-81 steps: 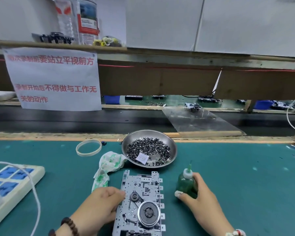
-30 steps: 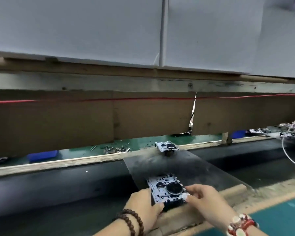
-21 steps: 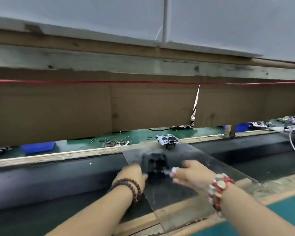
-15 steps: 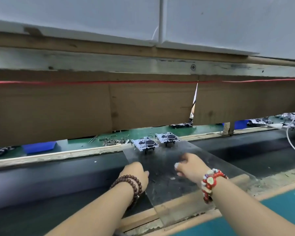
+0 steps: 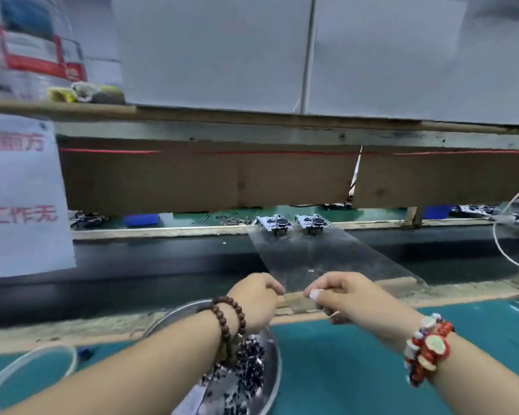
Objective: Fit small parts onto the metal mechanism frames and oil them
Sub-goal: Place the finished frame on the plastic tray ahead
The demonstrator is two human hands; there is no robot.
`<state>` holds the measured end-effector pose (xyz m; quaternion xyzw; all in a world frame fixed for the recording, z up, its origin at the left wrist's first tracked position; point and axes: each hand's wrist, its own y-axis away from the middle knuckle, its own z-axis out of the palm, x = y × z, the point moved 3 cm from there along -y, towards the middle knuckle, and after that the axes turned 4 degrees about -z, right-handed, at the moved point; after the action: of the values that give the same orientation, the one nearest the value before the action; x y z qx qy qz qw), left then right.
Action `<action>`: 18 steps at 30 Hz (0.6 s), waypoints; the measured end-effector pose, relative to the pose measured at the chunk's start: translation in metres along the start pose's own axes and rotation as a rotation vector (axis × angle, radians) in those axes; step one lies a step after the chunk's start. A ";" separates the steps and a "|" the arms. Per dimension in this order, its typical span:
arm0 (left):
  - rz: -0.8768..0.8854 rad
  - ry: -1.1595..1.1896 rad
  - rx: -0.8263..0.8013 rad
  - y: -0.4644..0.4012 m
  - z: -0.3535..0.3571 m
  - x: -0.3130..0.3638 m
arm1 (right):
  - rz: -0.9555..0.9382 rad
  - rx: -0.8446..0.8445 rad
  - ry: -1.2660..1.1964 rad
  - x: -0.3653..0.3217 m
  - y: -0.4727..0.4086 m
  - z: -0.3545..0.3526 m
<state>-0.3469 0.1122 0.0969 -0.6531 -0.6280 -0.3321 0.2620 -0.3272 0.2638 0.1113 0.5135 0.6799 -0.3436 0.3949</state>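
Two metal mechanism frames, one (image 5: 277, 224) beside the other (image 5: 312, 223), sit side by side at the far end of a clear plastic sheet (image 5: 327, 259) that bridges the dark conveyor belt (image 5: 162, 259). My left hand (image 5: 258, 298) and my right hand (image 5: 342, 295) hover over the near end of the sheet, well short of the frames. Both have their fingers curled in and hold nothing. A metal bowl (image 5: 274, 369) of small black parts (image 5: 246, 372) lies under my left forearm on the green mat (image 5: 372, 369). The oil bottle is out of view.
A wooden strip edges the bench in front of the belt. A clear tape ring (image 5: 27, 372) lies at the near left. A paper sign (image 5: 21, 199) hangs on the left under a shelf with bottles (image 5: 27, 46). A white cable (image 5: 504, 244) loops at the right.
I carried the frame from the mat to the sheet and slid it up beside the one at the far end. Both hands have since drawn back, and the view has dropped toward the bowl.
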 end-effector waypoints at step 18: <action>-0.254 -0.020 -0.008 0.234 -0.034 -0.119 | -0.241 -0.069 -0.015 -0.076 0.146 0.080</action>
<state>-0.1166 -0.0075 0.0455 -0.5727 -0.7069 -0.3587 0.2090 -0.1586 0.1963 0.1342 0.4117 0.7450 -0.3690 0.3734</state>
